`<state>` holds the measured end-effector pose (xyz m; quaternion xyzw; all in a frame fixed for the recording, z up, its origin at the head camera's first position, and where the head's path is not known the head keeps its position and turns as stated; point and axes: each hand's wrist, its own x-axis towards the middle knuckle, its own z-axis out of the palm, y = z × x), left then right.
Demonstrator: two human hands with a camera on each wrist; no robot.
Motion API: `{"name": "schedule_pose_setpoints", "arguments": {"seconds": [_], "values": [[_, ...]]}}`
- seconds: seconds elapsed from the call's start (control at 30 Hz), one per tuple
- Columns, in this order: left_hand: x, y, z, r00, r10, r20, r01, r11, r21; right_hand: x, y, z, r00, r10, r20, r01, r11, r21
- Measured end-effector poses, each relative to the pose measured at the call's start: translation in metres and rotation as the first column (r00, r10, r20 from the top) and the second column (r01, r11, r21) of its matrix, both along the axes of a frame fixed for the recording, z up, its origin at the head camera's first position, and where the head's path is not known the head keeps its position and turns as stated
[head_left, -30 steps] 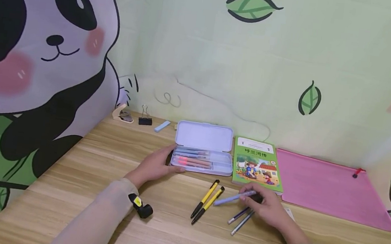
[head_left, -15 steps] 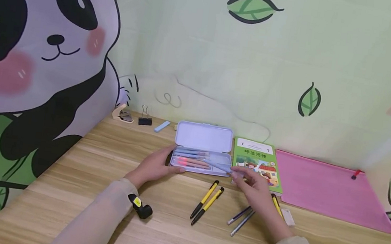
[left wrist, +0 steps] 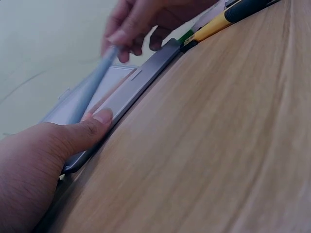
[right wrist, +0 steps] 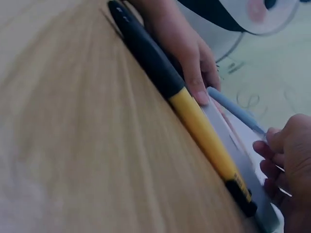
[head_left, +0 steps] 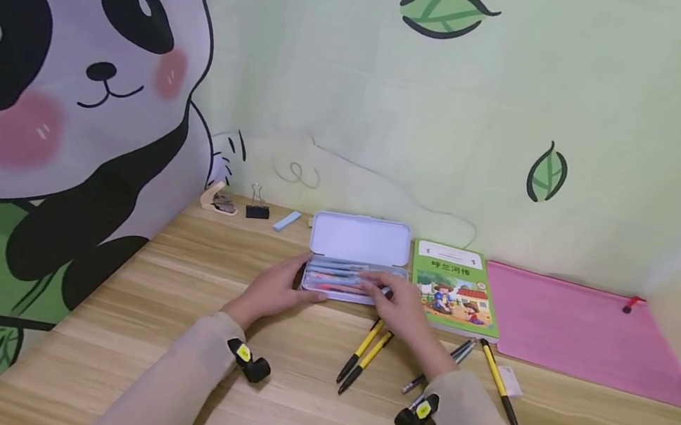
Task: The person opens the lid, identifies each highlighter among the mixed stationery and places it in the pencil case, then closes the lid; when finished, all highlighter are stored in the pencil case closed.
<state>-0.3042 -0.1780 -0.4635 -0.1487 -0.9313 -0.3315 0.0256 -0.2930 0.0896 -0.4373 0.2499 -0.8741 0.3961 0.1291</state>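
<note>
Right hand point(head_left: 400, 308) has moved from the loose pens on the surface point(head_left: 172, 334) up to the open pencil case point(head_left: 360, 239), carrying a light blue pen point(left wrist: 90, 92) with it; the pen is now over the tray, angled down into it, pinched at its end by the right fingertips point(right wrist: 274, 141), so that grip is closed on the blue pen. Left hand point(head_left: 273, 291) hasn't shifted: it rests at the case's left end, thumb point(left wrist: 92, 121) pressed against the front edge, steadying it with fingers fairly straight, nothing held. The tray already holds several pens, blue and pink-orange ones lying lengthwise. Not yet put away: two yellow-and-black pens point(head_left: 364, 354) side by side just in front of the case, a third yellow-and-black pen point(head_left: 499, 384) to the right near a small white eraser point(head_left: 510, 381), and a couple of thin dark pens point(head_left: 439, 366) partly hidden under the right forearm. So filling looks roughly half done, judging by what lies loose; lid is up. A green picture book point(head_left: 454, 289) lies just right of the case, a pink zip pouch point(head_left: 581, 327) beyond it; a stapler point(head_left: 217, 199), a black binder clip point(head_left: 257, 208) and a pale blue eraser point(head_left: 285, 220) sit by the wall.
</note>
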Motion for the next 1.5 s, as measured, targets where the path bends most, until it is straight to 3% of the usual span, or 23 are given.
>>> {"name": "schedule_pose_setpoints", "arguments": {"seconds": [0.27, 0.4, 1.23, 1.5], "values": [[-0.003, 0.001, 0.001, 1.0, 0.003, -0.004, -0.003, 1.0, -0.001, -0.004, 0.009, -0.013, 0.991, 0.039, -0.124, -0.023, 0.991, 0.129], [-0.003, 0.001, -0.001, 1.0, 0.008, -0.001, -0.008, 1.0, -0.005, -0.002, 0.009, -0.015, 0.987, 0.053, -0.152, -0.033, 0.991, 0.131], [0.0, 0.002, 0.0, 1.0, 0.011, -0.007, -0.011, 1.0, -0.024, -0.003, 0.009, -0.02, 0.983, 0.044, -0.181, -0.026, 0.995, 0.096], [0.0, 0.001, -0.001, 1.0, 0.004, -0.014, -0.004, 1.0, -0.026, -0.003, 0.01, -0.02, 0.988, 0.048, -0.147, -0.033, 0.994, 0.104]]}}
